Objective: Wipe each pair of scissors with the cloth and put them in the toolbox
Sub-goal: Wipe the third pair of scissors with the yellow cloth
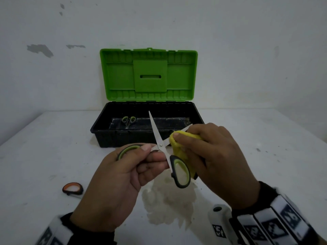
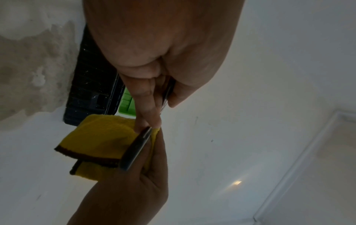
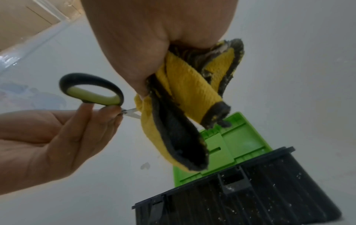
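A pair of green-and-black scissors (image 1: 160, 145) is held spread open above the table in the head view. My left hand (image 1: 150, 153) grips one handle loop; the other loop (image 1: 180, 171) hangs free. One blade points up at the toolbox. The other blade runs right into a folded yellow cloth (image 1: 178, 152) that my right hand (image 1: 184, 137) pinches round it. In the right wrist view the cloth (image 3: 185, 86) has dark edging and covers the blade beside the handle (image 3: 92, 89). The toolbox (image 1: 106, 137) stands open behind, with a small green pair of scissors (image 1: 128, 120) lying inside.
The green lid (image 1: 148, 75) leans back against the white wall. An orange-and-black scissors handle (image 1: 72, 188) lies on the table at the left. A pale stain (image 1: 168, 206) marks the tabletop under my hands.
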